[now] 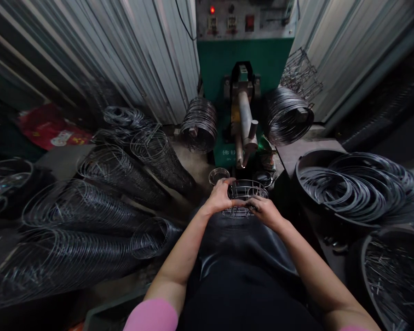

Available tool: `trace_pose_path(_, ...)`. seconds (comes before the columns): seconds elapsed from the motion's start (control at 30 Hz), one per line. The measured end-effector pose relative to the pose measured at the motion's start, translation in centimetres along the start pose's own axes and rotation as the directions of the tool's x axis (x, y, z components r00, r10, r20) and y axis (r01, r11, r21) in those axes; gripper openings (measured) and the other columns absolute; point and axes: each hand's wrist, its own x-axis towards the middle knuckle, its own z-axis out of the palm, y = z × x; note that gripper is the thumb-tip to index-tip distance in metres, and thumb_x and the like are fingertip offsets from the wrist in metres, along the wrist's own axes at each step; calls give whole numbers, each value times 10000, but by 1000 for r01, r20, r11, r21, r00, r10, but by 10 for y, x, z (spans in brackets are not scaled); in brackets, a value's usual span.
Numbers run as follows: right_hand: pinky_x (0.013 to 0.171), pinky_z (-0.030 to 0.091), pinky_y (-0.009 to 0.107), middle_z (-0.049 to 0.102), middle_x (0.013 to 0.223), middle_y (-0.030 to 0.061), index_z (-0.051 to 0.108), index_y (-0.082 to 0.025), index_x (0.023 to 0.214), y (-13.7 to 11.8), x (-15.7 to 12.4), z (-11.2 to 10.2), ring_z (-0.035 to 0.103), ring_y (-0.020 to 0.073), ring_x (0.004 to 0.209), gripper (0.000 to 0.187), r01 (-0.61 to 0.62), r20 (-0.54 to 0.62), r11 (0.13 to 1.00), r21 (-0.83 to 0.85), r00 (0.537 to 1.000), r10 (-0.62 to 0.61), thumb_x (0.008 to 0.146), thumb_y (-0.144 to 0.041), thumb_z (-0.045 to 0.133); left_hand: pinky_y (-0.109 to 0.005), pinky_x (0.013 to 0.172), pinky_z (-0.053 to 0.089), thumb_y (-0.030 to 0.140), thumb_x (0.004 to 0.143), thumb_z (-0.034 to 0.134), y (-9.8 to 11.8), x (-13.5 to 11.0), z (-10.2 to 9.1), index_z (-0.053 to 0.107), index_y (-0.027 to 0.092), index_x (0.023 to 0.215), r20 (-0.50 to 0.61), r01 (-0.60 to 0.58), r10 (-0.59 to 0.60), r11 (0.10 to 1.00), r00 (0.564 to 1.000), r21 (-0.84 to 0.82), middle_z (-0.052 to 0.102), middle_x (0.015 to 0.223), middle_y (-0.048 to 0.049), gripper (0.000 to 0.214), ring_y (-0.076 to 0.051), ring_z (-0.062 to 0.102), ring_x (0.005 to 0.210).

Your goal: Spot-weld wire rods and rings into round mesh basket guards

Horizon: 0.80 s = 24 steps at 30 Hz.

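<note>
A small round wire basket [239, 212] is held over my lap, just below the electrode tips of a green spot welding machine [244, 138]. My left hand [221, 198] grips its left side, thumb and fingers around the wires. At the basket's right side my right hand [262, 209] has its fingers curled closed on the wire; the fingertips are partly hidden. Behind my left hand lies a wire ring [218, 175] near the machine's base. The lower electrode area is dark.
Tall stacks of wire rings [89, 243] lean at the left. Coils of wire rings [291, 117] hang on both sides of the machine. On the right, a tub [301, 168] holds wire rings, and another tub [362, 266] holds short wire pieces.
</note>
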Motion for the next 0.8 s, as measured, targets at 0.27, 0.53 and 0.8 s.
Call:
trace_pose_path(0.27,752,505,274,651,946,54,646,-215,978,1,2,0,627,165,861,256,36,-8,998,49,999,-36,800,-88,512,-396,917,435,347,576,767,-1,6,-4,496,190,1146,-46,-36,35,999,998,-17,539,1054,-64,650,-237,517,1021)
trace_pose_path(0.53,742,518,284,650,886,62,657,-199,951,7,14,-1,636,165,832,216,67,-63,994,88,996,-62,819,-113,509,-399,939,411,385,653,708,-7,20,-7,486,158,1162,-31,-163,164,986,986,25,554,1082,-91,600,-242,484,1057)
trace_pose_path(0.8,721,522,294,659,872,66,659,-194,916,20,38,-3,639,169,804,180,87,-117,991,105,990,-74,825,-137,515,-402,948,397,396,678,686,-11,43,-16,485,192,1172,-35,-201,204,977,978,69,551,1131,-84,571,-237,465,1091)
